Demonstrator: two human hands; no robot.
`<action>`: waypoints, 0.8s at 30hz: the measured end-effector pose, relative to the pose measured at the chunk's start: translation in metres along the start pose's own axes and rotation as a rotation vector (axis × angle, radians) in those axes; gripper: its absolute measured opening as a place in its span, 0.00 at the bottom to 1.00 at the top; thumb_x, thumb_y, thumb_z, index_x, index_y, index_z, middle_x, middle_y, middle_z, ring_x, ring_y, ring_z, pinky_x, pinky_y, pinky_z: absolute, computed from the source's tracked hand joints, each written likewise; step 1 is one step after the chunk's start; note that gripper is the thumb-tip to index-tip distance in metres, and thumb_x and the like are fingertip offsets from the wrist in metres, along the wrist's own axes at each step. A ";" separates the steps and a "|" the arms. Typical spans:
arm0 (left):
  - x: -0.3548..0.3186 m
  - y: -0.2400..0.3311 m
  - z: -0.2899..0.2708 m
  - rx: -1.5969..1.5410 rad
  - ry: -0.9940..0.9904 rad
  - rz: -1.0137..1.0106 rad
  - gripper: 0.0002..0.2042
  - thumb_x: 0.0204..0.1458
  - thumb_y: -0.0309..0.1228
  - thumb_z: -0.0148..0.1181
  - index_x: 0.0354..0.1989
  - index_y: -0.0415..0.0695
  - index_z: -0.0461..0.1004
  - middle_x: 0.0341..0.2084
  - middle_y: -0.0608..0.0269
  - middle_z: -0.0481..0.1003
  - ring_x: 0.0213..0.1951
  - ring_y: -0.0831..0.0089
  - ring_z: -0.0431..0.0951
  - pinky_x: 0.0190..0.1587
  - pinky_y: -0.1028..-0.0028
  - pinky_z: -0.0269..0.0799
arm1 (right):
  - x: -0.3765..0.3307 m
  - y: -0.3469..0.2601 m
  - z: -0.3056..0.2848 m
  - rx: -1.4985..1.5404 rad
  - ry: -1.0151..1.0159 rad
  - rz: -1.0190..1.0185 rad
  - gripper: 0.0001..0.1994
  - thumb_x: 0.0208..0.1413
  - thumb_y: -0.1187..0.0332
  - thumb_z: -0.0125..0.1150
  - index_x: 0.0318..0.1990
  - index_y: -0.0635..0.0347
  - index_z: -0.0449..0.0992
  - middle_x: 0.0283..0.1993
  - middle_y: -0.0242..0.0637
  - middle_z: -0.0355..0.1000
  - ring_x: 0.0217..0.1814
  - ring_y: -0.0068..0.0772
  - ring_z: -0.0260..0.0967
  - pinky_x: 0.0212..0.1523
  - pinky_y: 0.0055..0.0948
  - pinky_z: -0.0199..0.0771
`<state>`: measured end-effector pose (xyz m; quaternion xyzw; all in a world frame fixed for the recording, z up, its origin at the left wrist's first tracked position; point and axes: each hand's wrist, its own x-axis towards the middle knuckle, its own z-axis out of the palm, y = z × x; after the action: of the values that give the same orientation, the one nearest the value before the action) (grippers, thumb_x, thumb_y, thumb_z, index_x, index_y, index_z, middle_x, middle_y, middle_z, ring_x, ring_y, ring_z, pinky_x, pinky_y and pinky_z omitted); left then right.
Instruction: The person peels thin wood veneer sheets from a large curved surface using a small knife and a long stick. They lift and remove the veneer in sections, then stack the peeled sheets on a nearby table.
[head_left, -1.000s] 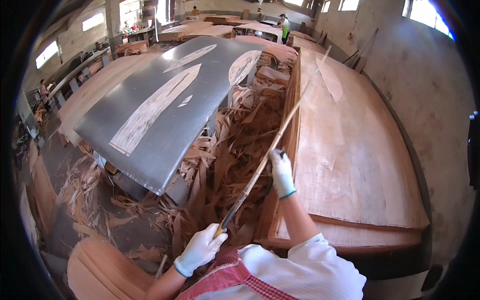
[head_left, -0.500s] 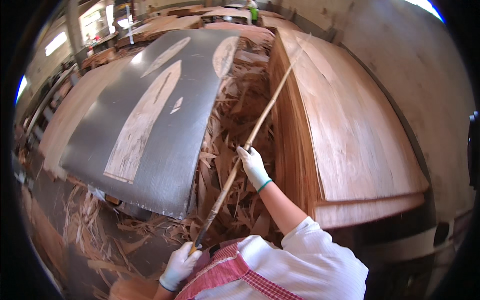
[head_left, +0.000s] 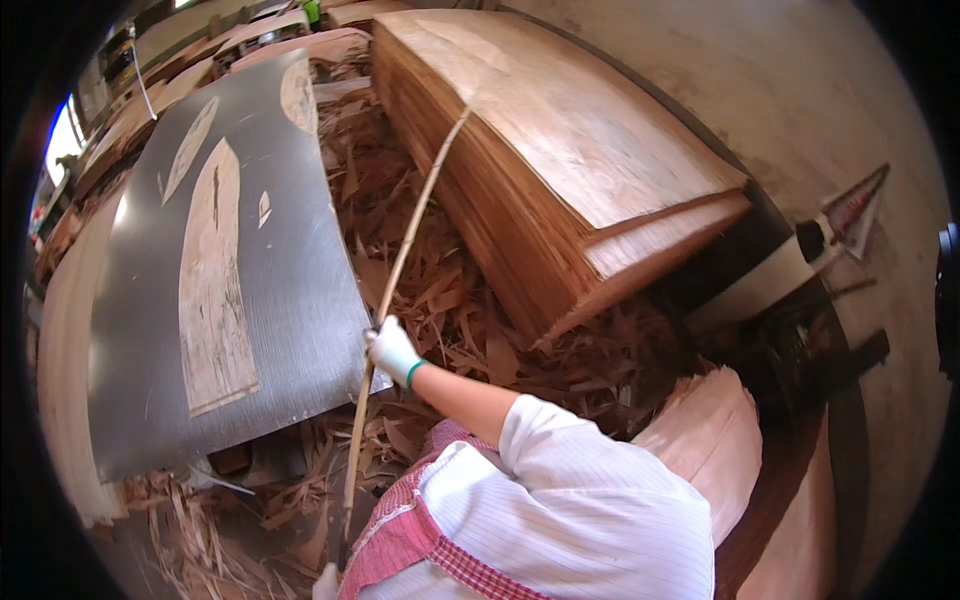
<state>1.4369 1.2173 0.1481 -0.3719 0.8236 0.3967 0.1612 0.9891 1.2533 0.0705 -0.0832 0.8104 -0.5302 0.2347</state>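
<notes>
Both gloved hands' fingers (head_left: 385,340) grip the long stick (head_left: 400,270).

I see the right hand (head_left: 392,350), white-gloved, closed around a long thin stick (head_left: 400,270) running from 6 toward 12 o'clock. The left hand (head_left: 325,582) shows only partly at 6 o'clock, near the stick's lower end. Grey panel (head_left: 230,300) at 9; veneer stack (head_left: 560,140) at 1; scraps (head_left: 450,300) between.

White gloves on hands (head_left: 392,350), green cuff; white striped short sleeve; red checked apron.
</notes>
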 end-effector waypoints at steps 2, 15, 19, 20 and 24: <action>-0.010 -0.042 0.000 0.026 -0.002 -0.060 0.09 0.51 0.29 0.58 0.38 0.38 0.70 0.25 0.45 0.72 0.28 0.60 0.75 0.33 0.67 0.69 | -0.039 -0.027 0.013 0.072 -0.113 -0.007 0.16 0.58 0.62 0.53 0.43 0.66 0.60 0.32 0.47 0.68 0.32 0.38 0.68 0.32 0.36 0.70; -0.032 -0.010 -0.124 0.077 0.211 0.426 0.13 0.58 0.37 0.54 0.35 0.36 0.71 0.23 0.44 0.69 0.25 0.54 0.67 0.31 0.61 0.65 | -0.079 -0.069 0.018 0.452 0.040 -0.179 0.13 0.59 0.61 0.55 0.40 0.62 0.61 0.27 0.38 0.66 0.27 0.31 0.68 0.29 0.34 0.71; -0.068 -0.047 -0.154 0.115 0.072 0.172 0.12 0.57 0.36 0.55 0.35 0.36 0.71 0.22 0.48 0.69 0.24 0.57 0.65 0.31 0.62 0.63 | -0.136 -0.068 0.039 0.341 -0.070 0.022 0.12 0.59 0.65 0.55 0.40 0.63 0.63 0.30 0.37 0.68 0.29 0.28 0.68 0.31 0.29 0.71; -0.064 -0.067 -0.145 0.058 0.010 0.112 0.13 0.58 0.36 0.54 0.37 0.36 0.71 0.24 0.46 0.70 0.27 0.54 0.68 0.33 0.62 0.64 | -0.141 -0.074 0.043 0.397 -0.115 0.031 0.11 0.59 0.64 0.56 0.39 0.62 0.63 0.30 0.37 0.68 0.28 0.28 0.67 0.30 0.28 0.70; -0.061 -0.046 -0.117 -0.057 0.125 0.213 0.13 0.57 0.36 0.53 0.39 0.37 0.71 0.31 0.41 0.73 0.32 0.45 0.71 0.37 0.59 0.67 | -0.102 -0.042 0.056 0.825 -0.111 -0.124 0.12 0.59 0.61 0.57 0.35 0.61 0.65 0.27 0.36 0.72 0.24 0.26 0.66 0.25 0.25 0.67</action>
<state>1.5157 1.1372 0.2320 -0.3110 0.8553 0.4107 0.0557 1.0999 1.2291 0.1196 -0.0593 0.5099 -0.8181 0.2592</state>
